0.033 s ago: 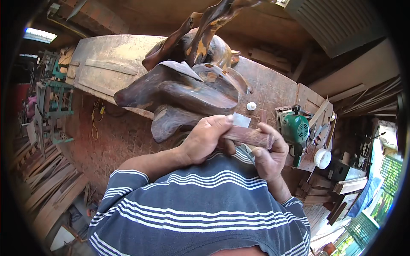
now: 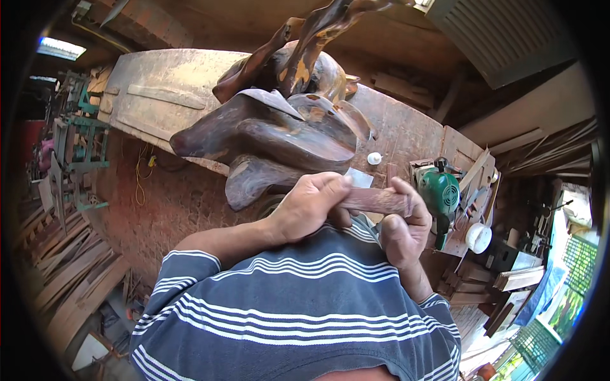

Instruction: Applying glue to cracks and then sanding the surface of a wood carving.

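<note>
A short reddish-brown strip of wood (image 2: 376,200) is held between my two hands, close to my chest. My left hand (image 2: 310,206) is closed around its left end, with the thumb on top. The right end sits in the curled fingers of my right hand (image 2: 408,232), whose thumb is lower, near the strip's underside. Just beyond the strip, a pale flat sheet (image 2: 361,178) shows in part. A large dark wooden carving (image 2: 279,143) with smooth, curved, leaf-like forms stands past my left hand. The strip's underside is hidden.
The carving rests on a worn wooden bench (image 2: 406,117). On it are a small white bottle (image 2: 374,158), a green power tool (image 2: 440,190) and a white round container (image 2: 478,237). Timber offcuts (image 2: 76,270) lie at left; a yellow cord (image 2: 140,178) hangs nearby.
The wood strip has turned to lie more level, its right end slightly raised. My right fingers and thumb have shifted a little with it.
</note>
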`<state>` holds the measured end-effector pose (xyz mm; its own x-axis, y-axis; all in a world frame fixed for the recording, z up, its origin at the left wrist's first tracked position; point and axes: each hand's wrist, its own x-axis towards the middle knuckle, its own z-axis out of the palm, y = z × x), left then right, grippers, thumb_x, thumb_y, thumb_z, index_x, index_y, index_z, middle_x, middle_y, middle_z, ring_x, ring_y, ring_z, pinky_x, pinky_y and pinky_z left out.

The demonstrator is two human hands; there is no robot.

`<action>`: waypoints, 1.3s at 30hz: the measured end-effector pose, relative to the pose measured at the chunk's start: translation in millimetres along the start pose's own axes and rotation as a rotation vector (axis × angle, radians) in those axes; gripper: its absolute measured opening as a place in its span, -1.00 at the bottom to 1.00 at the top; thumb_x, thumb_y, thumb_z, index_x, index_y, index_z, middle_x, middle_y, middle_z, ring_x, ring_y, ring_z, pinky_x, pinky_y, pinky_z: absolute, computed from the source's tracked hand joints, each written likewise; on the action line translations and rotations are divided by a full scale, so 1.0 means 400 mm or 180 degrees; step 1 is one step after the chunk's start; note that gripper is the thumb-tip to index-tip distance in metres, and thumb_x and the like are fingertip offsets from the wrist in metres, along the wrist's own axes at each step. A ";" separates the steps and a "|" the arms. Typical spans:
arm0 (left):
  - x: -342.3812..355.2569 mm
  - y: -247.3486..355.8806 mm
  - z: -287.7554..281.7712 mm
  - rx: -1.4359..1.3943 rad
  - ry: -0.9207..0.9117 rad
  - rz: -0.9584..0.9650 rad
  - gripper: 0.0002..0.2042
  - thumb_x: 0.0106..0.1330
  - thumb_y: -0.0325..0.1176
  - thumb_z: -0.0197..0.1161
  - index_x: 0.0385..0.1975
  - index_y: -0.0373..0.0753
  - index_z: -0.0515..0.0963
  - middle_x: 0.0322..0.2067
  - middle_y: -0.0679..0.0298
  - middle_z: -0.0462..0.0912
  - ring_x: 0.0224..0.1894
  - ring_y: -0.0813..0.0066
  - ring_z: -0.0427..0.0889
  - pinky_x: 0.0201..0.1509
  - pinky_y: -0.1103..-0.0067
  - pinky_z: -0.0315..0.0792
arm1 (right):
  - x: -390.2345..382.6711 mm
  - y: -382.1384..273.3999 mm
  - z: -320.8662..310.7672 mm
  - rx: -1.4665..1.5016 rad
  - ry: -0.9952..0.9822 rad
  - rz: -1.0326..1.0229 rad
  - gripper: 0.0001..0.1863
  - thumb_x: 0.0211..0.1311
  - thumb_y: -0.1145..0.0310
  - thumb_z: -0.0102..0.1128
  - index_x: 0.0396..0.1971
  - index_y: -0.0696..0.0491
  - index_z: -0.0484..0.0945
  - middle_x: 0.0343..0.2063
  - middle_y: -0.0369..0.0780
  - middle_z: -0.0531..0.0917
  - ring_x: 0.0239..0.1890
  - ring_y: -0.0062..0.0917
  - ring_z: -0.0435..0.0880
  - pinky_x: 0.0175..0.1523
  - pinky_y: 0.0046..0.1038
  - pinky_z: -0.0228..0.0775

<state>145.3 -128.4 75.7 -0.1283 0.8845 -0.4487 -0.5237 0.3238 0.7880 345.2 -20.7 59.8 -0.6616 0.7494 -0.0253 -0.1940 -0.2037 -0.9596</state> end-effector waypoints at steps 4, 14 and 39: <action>-0.009 0.040 -0.023 0.1975 -0.0433 0.0384 -0.48 0.54 0.03 0.33 -0.15 -0.48 0.65 -0.20 0.01 0.76 -0.15 0.23 0.79 -0.03 0.42 0.64 | 0.036 -0.013 -0.013 0.0350 -0.0099 -0.0221 -0.40 0.45 0.25 0.42 0.32 0.33 0.53 0.07 -0.07 0.69 0.11 -0.43 0.67 0.28 -0.38 0.46; -0.009 0.019 -0.002 0.2928 -0.0459 0.1953 -0.56 0.22 -0.30 0.58 -0.03 -0.47 0.64 0.01 -0.13 0.74 0.09 -0.12 0.74 0.17 0.23 0.63 | 0.003 0.005 0.039 -0.0510 0.0013 -0.0185 -0.79 0.39 0.64 0.34 -0.01 0.23 0.66 -0.15 -0.18 0.76 -0.12 -0.61 0.76 -0.03 -0.54 0.61; 0.007 0.021 0.026 0.2966 -0.0823 0.0890 -0.75 0.20 -0.33 0.62 -0.34 -0.36 0.71 -0.41 -0.01 0.78 -0.41 0.20 0.81 -0.29 0.43 0.61 | -0.013 0.059 -0.076 0.1191 -0.1315 0.0799 -0.77 0.26 0.61 0.37 -0.10 0.13 0.65 -0.12 -0.27 0.67 -0.04 -0.61 0.65 0.11 -0.49 0.51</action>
<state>149.4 -119.7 85.7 0.0989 0.9788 -0.1791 0.3792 0.1293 0.9162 366.0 -10.3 28.9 -0.9318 0.3587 -0.0553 -0.1874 -0.6061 -0.7730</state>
